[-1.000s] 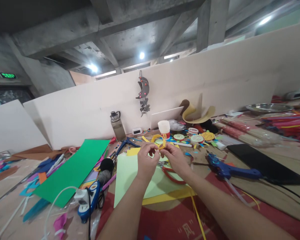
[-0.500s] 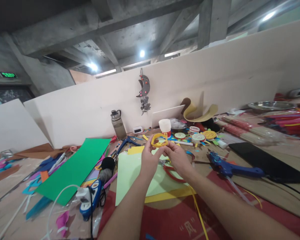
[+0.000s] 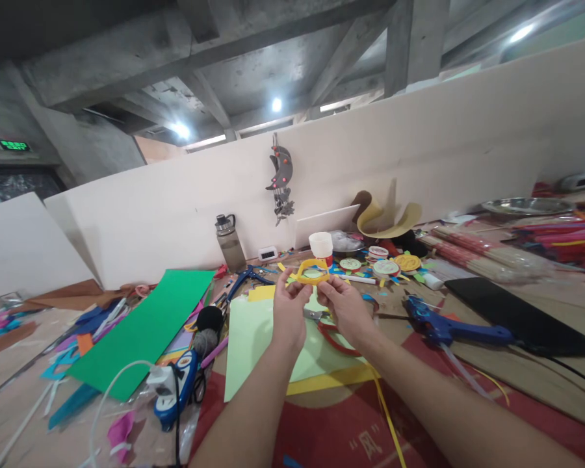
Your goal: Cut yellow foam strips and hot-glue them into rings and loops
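A ring of yellow paper strip (image 3: 312,281) is held up between both hands, above a pale green sheet (image 3: 253,344). My left hand (image 3: 290,312) grips its left side, with the forefinger raised beside the ring. On the right side, my right hand (image 3: 345,305) pinches the ring between thumb and fingers. Red-handled scissors (image 3: 335,338) lie on the green sheet below, partly hidden by my right hand. Behind the ring stands a white paper cup (image 3: 320,244).
A blue glue gun (image 3: 453,328) lies at right beside a black panel (image 3: 521,318). To the left are a bright green sheet (image 3: 149,331) and a blue-and-white power strip (image 3: 178,390). A water bottle (image 3: 230,244) stands at the back near round paper pieces (image 3: 387,268).
My hands have spread slightly apart, and the yellow ring is turned and pulled into a more angular shape. More of the scissors' blades shows between my hands.
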### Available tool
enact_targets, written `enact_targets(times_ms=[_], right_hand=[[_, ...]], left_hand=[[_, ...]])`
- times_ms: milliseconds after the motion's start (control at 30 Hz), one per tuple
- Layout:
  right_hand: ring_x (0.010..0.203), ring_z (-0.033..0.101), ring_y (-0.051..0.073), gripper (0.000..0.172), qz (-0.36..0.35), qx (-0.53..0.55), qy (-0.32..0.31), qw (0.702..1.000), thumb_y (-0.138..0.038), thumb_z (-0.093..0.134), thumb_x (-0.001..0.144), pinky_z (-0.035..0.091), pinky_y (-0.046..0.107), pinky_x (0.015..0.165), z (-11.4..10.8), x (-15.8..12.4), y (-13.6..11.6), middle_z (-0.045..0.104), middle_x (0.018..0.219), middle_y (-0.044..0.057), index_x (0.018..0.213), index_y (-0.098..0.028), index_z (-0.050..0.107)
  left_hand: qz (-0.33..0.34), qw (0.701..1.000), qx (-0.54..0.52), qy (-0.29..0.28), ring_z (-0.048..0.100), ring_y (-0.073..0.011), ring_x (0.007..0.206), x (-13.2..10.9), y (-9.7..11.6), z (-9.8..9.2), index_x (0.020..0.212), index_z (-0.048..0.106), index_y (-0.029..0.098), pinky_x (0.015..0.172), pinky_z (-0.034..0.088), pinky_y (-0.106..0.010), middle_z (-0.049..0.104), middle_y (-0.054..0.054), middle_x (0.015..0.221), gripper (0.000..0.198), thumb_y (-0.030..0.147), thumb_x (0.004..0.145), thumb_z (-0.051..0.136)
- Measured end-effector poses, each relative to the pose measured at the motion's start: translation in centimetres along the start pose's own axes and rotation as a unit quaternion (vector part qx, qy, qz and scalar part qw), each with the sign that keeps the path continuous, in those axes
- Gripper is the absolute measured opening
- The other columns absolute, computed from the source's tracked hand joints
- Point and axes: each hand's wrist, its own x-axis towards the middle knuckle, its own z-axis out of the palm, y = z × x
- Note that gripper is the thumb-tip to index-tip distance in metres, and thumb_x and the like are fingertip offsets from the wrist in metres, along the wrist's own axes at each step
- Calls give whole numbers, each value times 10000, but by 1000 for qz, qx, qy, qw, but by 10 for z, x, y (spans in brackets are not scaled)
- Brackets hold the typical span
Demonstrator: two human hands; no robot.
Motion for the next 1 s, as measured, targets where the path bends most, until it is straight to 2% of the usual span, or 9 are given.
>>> enact_targets(times_ms=[67, 167, 300, 567, 733, 1000], right_hand=[[519, 382, 80, 224, 17, 18, 7, 1000, -356, 695, 680, 299, 227, 517, 3, -2, -2, 467, 568, -56, 677, -188, 547], [527, 393, 77, 237, 37, 39, 25, 998, -343, 728, 639, 311, 219, 515, 7, -5, -5, 478, 574, -55, 658, -185, 552], [520, 392, 66, 254, 48, 72, 33, 996, -334, 761, 598, 318, 209, 506, 10, -7, -5, 482, 577, -57, 631, -177, 565], [547, 456, 69, 255, 53, 100, 38, 993, -326, 784, 572, 362, 211, 538, 10, -6, 0, 548, 619, -46, 655, -179, 594], [612, 503, 91, 226, 44, 88, 36, 994, -306, 777, 579, 396, 227, 595, 11, -8, -3, 592, 676, -33, 702, -194, 623], [577, 439, 83, 254, 53, 32, -2, 998, -327, 751, 603, 364, 226, 537, 15, -11, -7, 561, 728, -24, 780, -199, 622]], left_hand=[[-41, 998, -47, 15, 548, -61, 629, -1, -3, 0, 1077, 526, 203, 628, 416, -189, 597, 32, 723, 530, 129, 602, 749], [-89, 992, -85, 9, 557, -68, 623, -1, -8, 1, 855, 575, 150, 610, 410, -199, 612, 3, 734, 321, 172, 595, 763], [-95, 992, -84, -9, 559, -73, 622, -1, -12, 0, 693, 589, 125, 623, 411, -207, 627, -7, 709, 231, 188, 574, 777], [-61, 996, -63, -4, 549, -71, 623, -3, -16, 2, 727, 620, 136, 646, 413, -213, 622, 5, 699, 232, 238, 588, 775], [-59, 995, -74, -18, 571, -83, 677, -4, -18, 2, 753, 624, 147, 691, 427, -231, 645, -6, 773, 242, 243, 589, 774], [-50, 997, 16, -62, 527, -79, 660, 11, -7, -12, 779, 621, 150, 665, 411, -222, 613, 1, 739, 274, 280, 586, 765]])
